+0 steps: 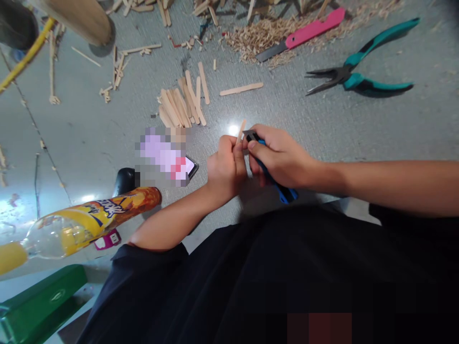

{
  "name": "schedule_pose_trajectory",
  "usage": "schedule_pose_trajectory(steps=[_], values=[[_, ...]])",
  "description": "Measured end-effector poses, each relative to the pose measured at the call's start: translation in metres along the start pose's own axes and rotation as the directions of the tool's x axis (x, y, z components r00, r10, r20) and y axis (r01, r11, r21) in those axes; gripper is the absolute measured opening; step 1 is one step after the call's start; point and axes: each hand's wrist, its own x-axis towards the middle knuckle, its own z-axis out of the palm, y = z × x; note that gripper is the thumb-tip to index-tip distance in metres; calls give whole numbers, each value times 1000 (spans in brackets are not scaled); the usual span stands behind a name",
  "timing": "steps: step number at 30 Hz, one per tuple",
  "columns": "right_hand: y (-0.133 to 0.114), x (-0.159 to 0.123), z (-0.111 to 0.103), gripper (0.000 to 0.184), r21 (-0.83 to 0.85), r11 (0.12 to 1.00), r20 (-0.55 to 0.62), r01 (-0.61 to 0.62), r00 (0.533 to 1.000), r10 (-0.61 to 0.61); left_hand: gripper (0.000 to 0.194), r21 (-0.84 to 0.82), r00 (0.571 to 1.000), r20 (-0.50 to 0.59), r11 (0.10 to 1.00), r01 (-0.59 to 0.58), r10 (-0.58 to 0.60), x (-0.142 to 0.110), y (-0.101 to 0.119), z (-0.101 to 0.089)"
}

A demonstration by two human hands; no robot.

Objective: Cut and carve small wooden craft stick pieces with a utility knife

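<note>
My left hand point(226, 165) is closed around a wooden craft stick point(242, 128), whose upper end sticks out past the fingers. My right hand point(274, 153) grips a blue and black utility knife point(271, 177). The knife's blade lies close beside the stick; whether it touches the wood I cannot tell. Beyond my hands, a single craft stick point(241, 89) lies flat on the grey surface. A loose pile of craft sticks point(175, 106) is up and to the left of my left hand. A phone point(163, 154), partly blurred out, lies left of that hand.
Teal-handled long-nose pliers point(349, 74) rest at the upper right. A pink-handled saw point(311, 29) lies across a heap of wood chips point(265, 36). At left are a plastic bottle point(96, 215), a green box point(43, 303) and a wooden cylinder point(81, 19). Joined stick pieces point(118, 71) lie farther back.
</note>
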Motion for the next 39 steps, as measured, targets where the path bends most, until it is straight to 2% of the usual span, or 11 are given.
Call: schedule_pose_trajectory(steps=[9, 15, 18, 23, 30, 35, 39], values=[[-6, 1, 2, 27, 137, 978, 16, -155, 988, 154, 46, 42, 998, 5, 998, 55, -56, 3, 5, 2], [-7, 5, 0, 30, 161, 968, 42, -192, 981, 188, 68, -73, 997, -38, 995, -74, 71, 8, -7, 10], [-5, 7, -2, 31, 174, 965, 64, -194, 981, 186, 66, -113, 990, -90, 986, -122, 112, 9, -12, 15], [-3, 7, -4, 31, 191, 963, 92, -188, 981, 174, 62, -88, 976, -149, 981, -175, 161, 9, -16, 21], [-9, 7, -12, 36, 137, 976, 145, -171, 978, 151, 63, -72, 977, -105, 978, -194, 186, 11, -12, 7], [-12, 11, -31, 28, 56, 986, 227, -157, 964, 140, 60, -168, 971, -37, 956, -240, 237, 13, -5, -6], [-12, 16, -49, 21, -24, 983, 311, -180, 933, 179, 58, -190, 962, -37, 943, -272, 270, 14, -4, -9]])
